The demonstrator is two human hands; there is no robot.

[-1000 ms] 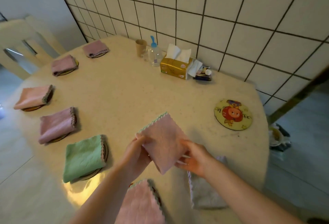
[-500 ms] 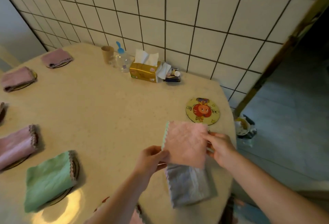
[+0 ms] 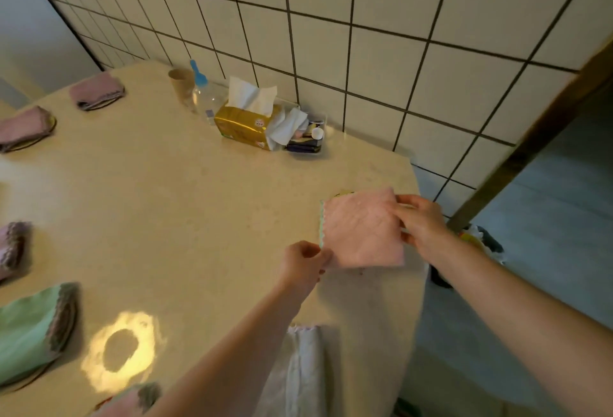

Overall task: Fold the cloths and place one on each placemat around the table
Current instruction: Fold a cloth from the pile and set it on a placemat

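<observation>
A folded pink cloth (image 3: 360,229) with a green scalloped edge lies over the round cartoon placemat (image 3: 345,192) near the table's right edge, which shows only as a sliver at the cloth's top. My left hand (image 3: 303,262) pinches the cloth's near left corner. My right hand (image 3: 423,222) holds its right side. A pale unfolded cloth (image 3: 298,370) lies on the table close to me. Folded cloths rest on placemats along the left: green (image 3: 31,328), pink (image 3: 11,245), two mauve ones (image 3: 25,126) (image 3: 96,89), and another pink one (image 3: 132,400) at the bottom edge.
A gold tissue box (image 3: 243,126), a clear bottle with a blue cap (image 3: 202,91), a paper cup (image 3: 181,83) and a small tray of items (image 3: 308,138) stand by the tiled wall. The table edge (image 3: 419,250) drops to the floor at the right, where a bin (image 3: 481,240) sits.
Both hands carried the folded pink cloth away from me and to the right, onto the cartoon placemat, which it now almost covers. The view swung right.
</observation>
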